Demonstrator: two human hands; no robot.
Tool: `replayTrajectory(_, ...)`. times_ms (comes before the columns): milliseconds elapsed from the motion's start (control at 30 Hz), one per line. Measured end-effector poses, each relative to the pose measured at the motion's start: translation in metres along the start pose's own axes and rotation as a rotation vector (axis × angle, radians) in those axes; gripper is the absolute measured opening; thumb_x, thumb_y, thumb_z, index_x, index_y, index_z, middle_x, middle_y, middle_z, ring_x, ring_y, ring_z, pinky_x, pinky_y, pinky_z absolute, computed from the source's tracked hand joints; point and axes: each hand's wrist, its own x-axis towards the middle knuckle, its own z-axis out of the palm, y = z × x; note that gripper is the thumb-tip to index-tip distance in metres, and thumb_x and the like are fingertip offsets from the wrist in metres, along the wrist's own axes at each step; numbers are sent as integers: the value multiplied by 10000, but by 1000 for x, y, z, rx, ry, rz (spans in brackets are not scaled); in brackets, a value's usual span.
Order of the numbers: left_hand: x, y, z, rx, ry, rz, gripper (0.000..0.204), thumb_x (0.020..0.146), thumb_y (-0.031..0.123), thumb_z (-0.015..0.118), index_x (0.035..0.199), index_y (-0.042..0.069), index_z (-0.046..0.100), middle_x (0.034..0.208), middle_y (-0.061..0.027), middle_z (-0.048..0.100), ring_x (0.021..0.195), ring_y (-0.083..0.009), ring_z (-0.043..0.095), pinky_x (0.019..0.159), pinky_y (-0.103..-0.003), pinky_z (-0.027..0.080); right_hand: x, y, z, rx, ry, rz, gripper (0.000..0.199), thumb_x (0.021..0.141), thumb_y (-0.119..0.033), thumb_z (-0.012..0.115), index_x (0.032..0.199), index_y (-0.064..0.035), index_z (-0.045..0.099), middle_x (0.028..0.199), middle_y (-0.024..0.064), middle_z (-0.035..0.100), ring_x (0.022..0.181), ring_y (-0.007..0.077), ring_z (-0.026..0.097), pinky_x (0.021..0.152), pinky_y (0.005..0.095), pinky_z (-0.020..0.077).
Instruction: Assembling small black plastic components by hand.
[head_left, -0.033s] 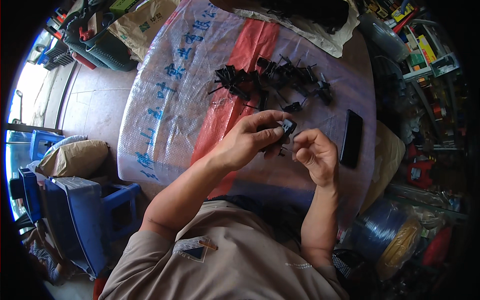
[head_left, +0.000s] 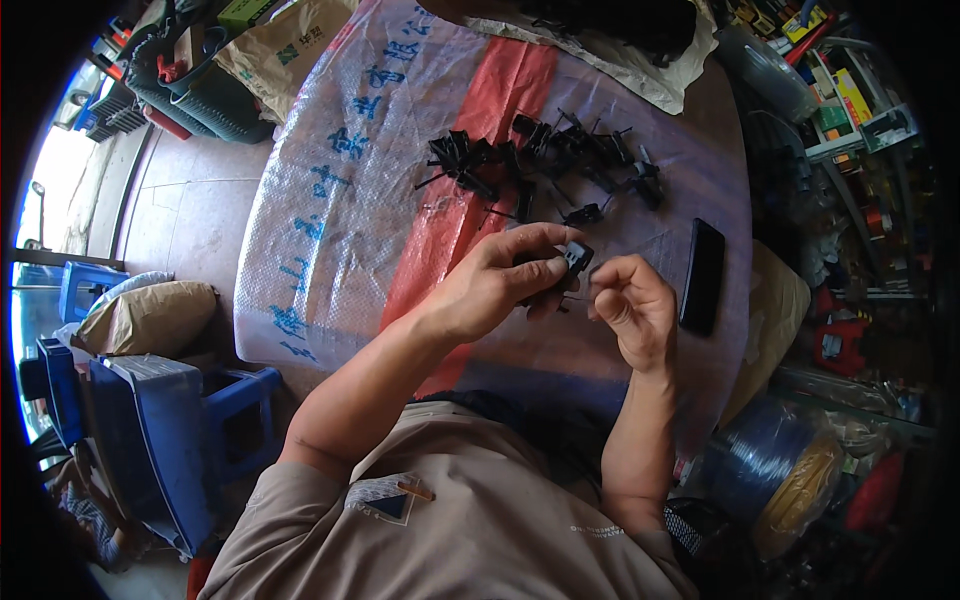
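Short-sleeved tan shirt [head_left: 440,530] with a small dark triangular chest emblem [head_left: 388,503]; bare forearms and hands.

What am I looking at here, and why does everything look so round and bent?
No machine here: a person wears a wide fisheye camera on the head, looking down, which bends straight edges. The left hand pinches a small black plastic part; the right hand is closed beside it, fingertips pinched together, perhaps on something too small to see. The table is covered by a woven plastic sheet, clear with a red stripe. On it lie a pile of similar black parts and a flat black slab, perhaps a phone. A blue stool stands on the left.
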Motion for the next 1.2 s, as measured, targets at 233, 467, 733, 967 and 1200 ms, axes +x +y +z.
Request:
replayTrajectory(233,-3,3,9,381,-91,70,374,970,135,536,1310,-8,474,928,-60,619,759,-110,603,642,-269,493,10,-13,9,-397,98,-12,163,928,-152,628,880,-3,580,730,-19,573,675,66,519,619,215,431)
replayTrajectory(467,1,-6,4,822,-54,353,328,892,121,540,1178,-39,516,874,-134,609,721,-183,603,678,-327,488,9,-14,-1,-296,-59,139,68,892,-73,615,886,-7,596,727,-22,578,687,37,503,619,204,425)
replayTrajectory(733,4,8,-17,-183,91,-46,315,905,161,469,1201,66,519,805,-98,625,566,-154,614,461,-247,455,57,-6,-11,-669,81,-81,222,792,6,672,1007,0,620,953,62,641,671,109,553,649,245,472)
replayTrajectory(967,14,11,-31,-517,247,-7,100,903,88,506,980,42,550,841,-116,617,687,-226,643,591,-320,526,54,19,-24,-619,157,-205,210,883,-12,597,1092,17,603,926,13,588,680,91,490,632,228,432)
replayTrajectory(1200,15,24,-10,253,164,72,325,834,167,730,1085,8,599,895,-36,620,724,-99,556,650,-259,448,47,7,-13,21,154,-182,119,940,-49,568,1020,19,625,1014,79,599,732,103,578,657,233,479)
